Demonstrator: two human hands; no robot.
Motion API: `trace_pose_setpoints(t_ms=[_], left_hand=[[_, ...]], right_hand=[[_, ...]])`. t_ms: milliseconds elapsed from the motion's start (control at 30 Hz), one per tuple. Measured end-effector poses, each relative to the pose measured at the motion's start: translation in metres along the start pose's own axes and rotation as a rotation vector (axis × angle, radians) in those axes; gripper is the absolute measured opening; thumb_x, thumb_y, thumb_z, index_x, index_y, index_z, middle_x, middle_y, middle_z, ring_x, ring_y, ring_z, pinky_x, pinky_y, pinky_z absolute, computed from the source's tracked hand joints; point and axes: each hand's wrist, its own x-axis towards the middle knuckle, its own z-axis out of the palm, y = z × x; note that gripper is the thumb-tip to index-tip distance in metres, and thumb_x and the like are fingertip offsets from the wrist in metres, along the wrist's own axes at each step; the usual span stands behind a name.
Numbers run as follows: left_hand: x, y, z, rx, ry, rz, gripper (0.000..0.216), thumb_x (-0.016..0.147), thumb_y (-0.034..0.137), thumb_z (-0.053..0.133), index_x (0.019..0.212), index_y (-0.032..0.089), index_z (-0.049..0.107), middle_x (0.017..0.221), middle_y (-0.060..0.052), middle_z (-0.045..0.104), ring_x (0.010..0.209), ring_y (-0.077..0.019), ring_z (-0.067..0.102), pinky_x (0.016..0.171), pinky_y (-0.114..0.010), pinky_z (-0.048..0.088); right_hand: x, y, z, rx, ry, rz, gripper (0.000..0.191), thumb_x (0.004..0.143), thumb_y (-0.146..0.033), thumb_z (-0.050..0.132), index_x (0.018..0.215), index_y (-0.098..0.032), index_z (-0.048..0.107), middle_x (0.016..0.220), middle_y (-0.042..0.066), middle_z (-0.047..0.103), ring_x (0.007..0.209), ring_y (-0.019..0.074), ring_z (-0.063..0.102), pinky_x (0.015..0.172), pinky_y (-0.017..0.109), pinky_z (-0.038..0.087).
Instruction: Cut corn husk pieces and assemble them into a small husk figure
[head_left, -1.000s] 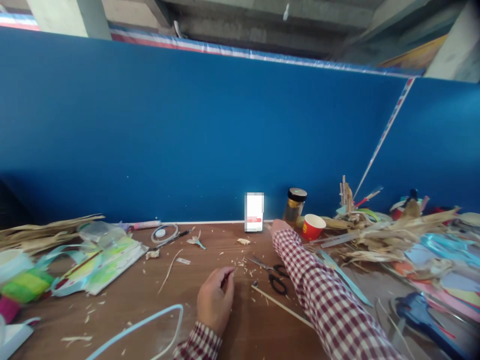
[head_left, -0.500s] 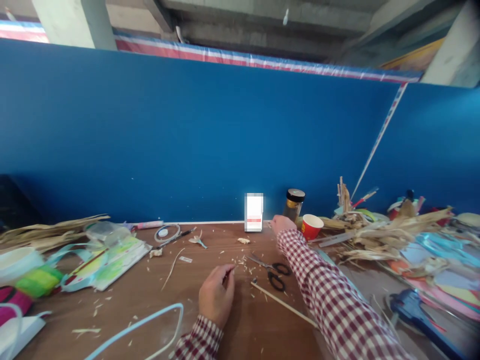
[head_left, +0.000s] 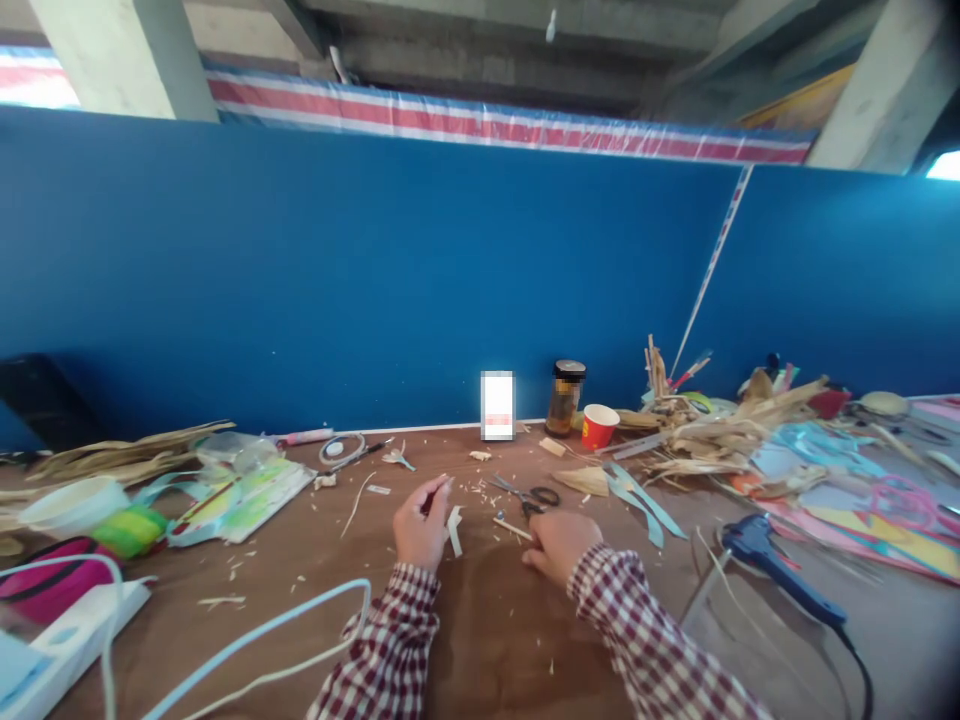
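Note:
My left hand (head_left: pixel 421 525) is raised over the middle of the brown table, thumb and fingers pinched together; what lies between the fingertips is too small to make out. Just right of it, a pale curled strip (head_left: pixel 455 532) shows, either hanging or lying there. My right hand (head_left: pixel 564 545) is low over the table, its fingers curled down round a thin pale stick (head_left: pixel 513 527), whose far part is hidden under the hand. Black-handled scissors (head_left: pixel 531 494) lie right beyond these fingers. Small shavings (head_left: pixel 484 488) are scattered between the hands.
A blue glue gun (head_left: pixel 780 570) and blue ribbon (head_left: pixel 645 505) lie at the right, near dried husks (head_left: pixel 750 430). A red paper cup (head_left: pixel 599 428) and a jar (head_left: pixel 565 400) stand at the back. Left are a white cable (head_left: pixel 277 625), power strip (head_left: pixel 82 640) and pink pouch (head_left: pixel 60 585).
My right hand has drawn back from beside the jar to the stick near the scissors, uncovering a small pale block. The left stays pinched, and the pale strip now shows beside it. The view has shifted.

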Motion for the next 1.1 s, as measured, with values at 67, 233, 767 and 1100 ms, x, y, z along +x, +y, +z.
trace_pose_setpoints(t_ms=[67,233,767,1100], left_hand=[[0.004,-0.003,-0.003,0.012,0.054,0.014,0.032,0.073,0.038,0.05,0.088,0.015,0.065,0.085,-0.008,0.068,0.079,-0.0187,0.062,0.075,-0.031,0.047],[0.009,-0.006,-0.009,0.072,0.134,-0.031,0.032,0.071,0.037,0.052,0.088,0.013,0.065,0.082,-0.008,0.068,0.072,-0.018,0.062,0.07,-0.03,0.048],[-0.011,0.01,0.018,-0.494,-0.006,-0.411,0.02,0.068,0.021,0.061,0.086,0.012,0.061,0.074,-0.004,0.065,0.059,-0.0099,0.059,0.054,-0.021,0.049],[-0.005,0.019,0.005,-1.032,-0.055,-0.75,0.024,0.078,-0.004,0.035,0.077,0.014,0.051,0.065,0.001,0.055,0.036,0.0015,0.038,0.03,-0.006,0.029]], right_hand=[[-0.005,-0.001,0.006,-0.025,-0.021,0.033,0.013,0.069,-0.03,0.06,0.078,-0.021,0.062,0.081,0.007,0.065,0.081,0.0249,0.06,0.064,0.032,0.042],[-0.002,0.007,0.014,0.013,0.056,0.041,0.016,0.077,-0.029,0.051,0.09,-0.022,0.058,0.086,0.007,0.063,0.078,0.0216,0.061,0.063,0.029,0.042],[0.001,0.016,0.03,-0.064,0.303,0.013,0.014,0.083,-0.026,0.046,0.092,-0.019,0.055,0.091,0.007,0.058,0.083,0.0204,0.056,0.064,0.028,0.039],[-0.004,0.007,0.027,0.241,0.469,-0.042,0.017,0.088,-0.028,0.035,0.09,-0.02,0.049,0.079,0.002,0.06,0.063,0.0126,0.057,0.051,0.021,0.032]])
